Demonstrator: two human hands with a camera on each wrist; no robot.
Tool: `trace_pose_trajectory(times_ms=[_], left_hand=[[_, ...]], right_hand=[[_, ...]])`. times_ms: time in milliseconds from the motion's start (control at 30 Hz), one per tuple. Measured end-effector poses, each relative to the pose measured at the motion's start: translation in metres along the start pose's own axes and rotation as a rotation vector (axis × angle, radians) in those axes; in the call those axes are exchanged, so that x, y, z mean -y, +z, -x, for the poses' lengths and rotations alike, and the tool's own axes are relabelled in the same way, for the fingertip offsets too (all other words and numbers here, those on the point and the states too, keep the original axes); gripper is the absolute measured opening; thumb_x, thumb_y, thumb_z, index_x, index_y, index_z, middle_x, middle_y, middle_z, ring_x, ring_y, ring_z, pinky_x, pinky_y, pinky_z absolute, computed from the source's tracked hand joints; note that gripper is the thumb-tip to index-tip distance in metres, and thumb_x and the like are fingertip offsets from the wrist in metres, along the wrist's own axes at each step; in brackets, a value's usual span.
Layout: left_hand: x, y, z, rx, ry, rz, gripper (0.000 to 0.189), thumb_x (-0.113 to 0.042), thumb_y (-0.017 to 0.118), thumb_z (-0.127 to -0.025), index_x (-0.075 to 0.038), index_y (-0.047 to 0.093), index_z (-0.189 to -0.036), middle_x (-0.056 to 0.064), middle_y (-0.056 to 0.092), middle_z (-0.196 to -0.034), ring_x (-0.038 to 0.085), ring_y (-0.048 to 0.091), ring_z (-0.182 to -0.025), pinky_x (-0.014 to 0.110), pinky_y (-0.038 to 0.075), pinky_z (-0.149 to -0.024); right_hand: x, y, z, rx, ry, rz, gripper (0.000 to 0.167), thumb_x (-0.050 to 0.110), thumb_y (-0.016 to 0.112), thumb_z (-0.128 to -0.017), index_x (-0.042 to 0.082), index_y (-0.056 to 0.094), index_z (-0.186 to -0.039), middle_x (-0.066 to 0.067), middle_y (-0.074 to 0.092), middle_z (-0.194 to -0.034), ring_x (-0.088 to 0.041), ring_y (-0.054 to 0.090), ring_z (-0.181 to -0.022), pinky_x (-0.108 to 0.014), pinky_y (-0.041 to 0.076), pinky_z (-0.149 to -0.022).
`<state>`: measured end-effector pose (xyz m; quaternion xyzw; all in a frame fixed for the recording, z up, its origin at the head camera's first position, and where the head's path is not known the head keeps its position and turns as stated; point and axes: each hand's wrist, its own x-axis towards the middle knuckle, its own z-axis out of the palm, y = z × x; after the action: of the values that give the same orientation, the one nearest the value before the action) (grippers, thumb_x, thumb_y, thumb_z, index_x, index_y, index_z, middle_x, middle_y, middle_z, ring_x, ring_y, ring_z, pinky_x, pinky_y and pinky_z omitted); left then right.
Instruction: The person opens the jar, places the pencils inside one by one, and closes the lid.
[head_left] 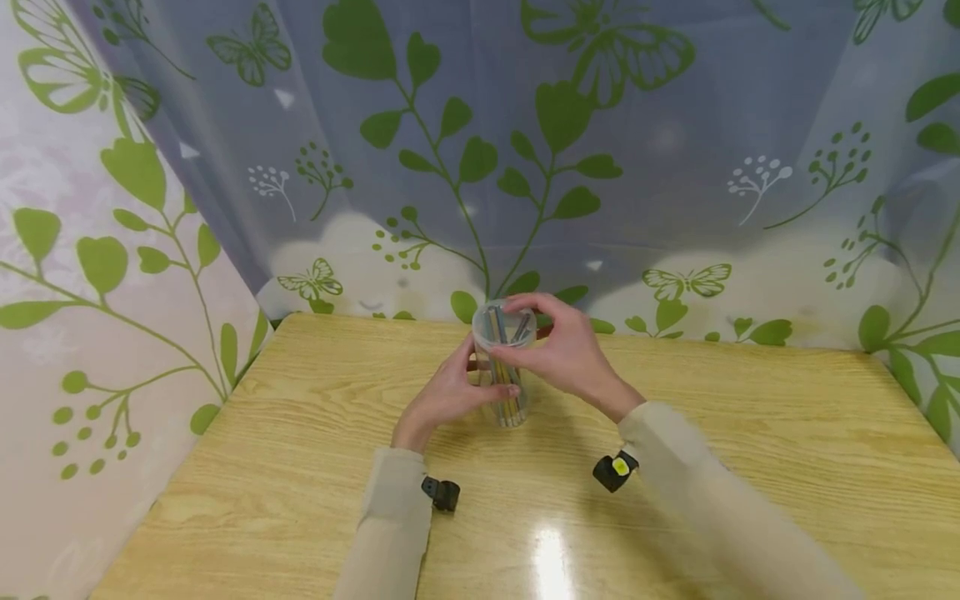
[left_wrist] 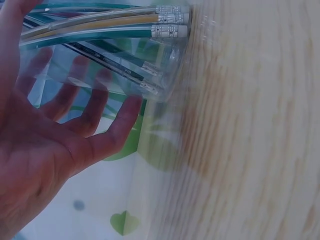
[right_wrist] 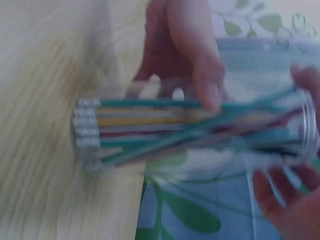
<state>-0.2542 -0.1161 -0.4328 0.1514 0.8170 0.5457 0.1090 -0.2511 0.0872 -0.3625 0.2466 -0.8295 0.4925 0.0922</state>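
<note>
A clear plastic cylinder (head_left: 480,335) stands near the back of the table, roughly upright, with several pencils (right_wrist: 130,121) inside. Their eraser ends point down, and their shafts are teal, yellow, dark red and black. My left hand (head_left: 448,392) holds the cylinder's side, thumb in front and fingers behind. Around the rim at the top, my right hand (head_left: 572,350) has its thumb on the near side and its fingers on the far side. Whether a clear lid covers the top cannot be made out. The right wrist view is blurred.
The light wooden table (head_left: 300,433) reaches back to a hanging cloth (head_left: 637,192) printed with green leaves and butterflies. More of this patterned cloth (head_left: 67,350) hangs along the left side. Small black cameras sit at both wrists.
</note>
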Motion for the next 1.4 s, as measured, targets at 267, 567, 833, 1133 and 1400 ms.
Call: trace_pose_trajectory(times_ms=[267,567,833,1133,1400], left_hand=[[0.000,0.000,0.000,-0.014,-0.007,-0.011,0.102,-0.047,0.085,-0.082,-0.061,0.014,-0.154,-0.009,0.035,-0.161,0.032,0.046,-0.139,0.058,0.048,-0.105],[0.000,-0.002,-0.001,-0.005,-0.003,0.004,0.100,-0.042,0.086,-0.082,-0.058,0.019,-0.154,-0.012,0.040,-0.158,0.031,0.048,-0.138,0.058,0.049,-0.104],[0.000,0.000,0.000,-0.033,-0.017,-0.017,0.105,-0.047,0.087,-0.080,-0.058,0.015,-0.156,-0.010,0.043,-0.155,0.027,0.051,-0.135,0.056,0.050,-0.104],[-0.002,0.001,0.000,-0.064,-0.012,-0.048,0.108,-0.043,0.091,-0.076,-0.055,0.019,-0.156,-0.003,0.051,-0.149,0.026,0.054,-0.132,0.057,0.047,-0.108],[0.002,-0.004,0.001,-0.028,0.027,-0.054,0.109,-0.040,0.089,-0.079,-0.053,0.014,-0.158,-0.003,0.046,-0.151,0.029,0.053,-0.134,0.054,0.050,-0.106]], right_hand=[[0.002,0.003,0.001,-0.005,0.010,0.031,0.050,0.032,0.088,-0.082,0.017,0.065,-0.124,-0.004,0.061,-0.132,-0.027,0.062,-0.112,-0.042,0.057,-0.083],[-0.006,-0.009,-0.002,0.102,-0.003,-0.096,0.048,0.020,0.085,-0.084,0.015,0.067,-0.129,-0.009,0.065,-0.137,-0.033,0.064,-0.117,-0.046,0.058,-0.090],[0.006,0.007,0.008,-0.071,0.021,-0.004,0.045,0.021,0.086,-0.082,0.011,0.071,-0.123,-0.007,0.064,-0.139,-0.030,0.065,-0.120,-0.045,0.062,-0.085],[0.012,0.018,0.015,-0.172,0.010,0.055,0.046,0.022,0.085,-0.082,0.006,0.072,-0.123,-0.013,0.062,-0.140,-0.032,0.065,-0.121,-0.043,0.062,-0.084],[0.001,0.010,0.020,-0.108,0.002,0.027,0.055,0.028,0.084,-0.086,0.013,0.065,-0.136,-0.011,0.054,-0.153,-0.031,0.059,-0.133,-0.046,0.061,-0.091]])
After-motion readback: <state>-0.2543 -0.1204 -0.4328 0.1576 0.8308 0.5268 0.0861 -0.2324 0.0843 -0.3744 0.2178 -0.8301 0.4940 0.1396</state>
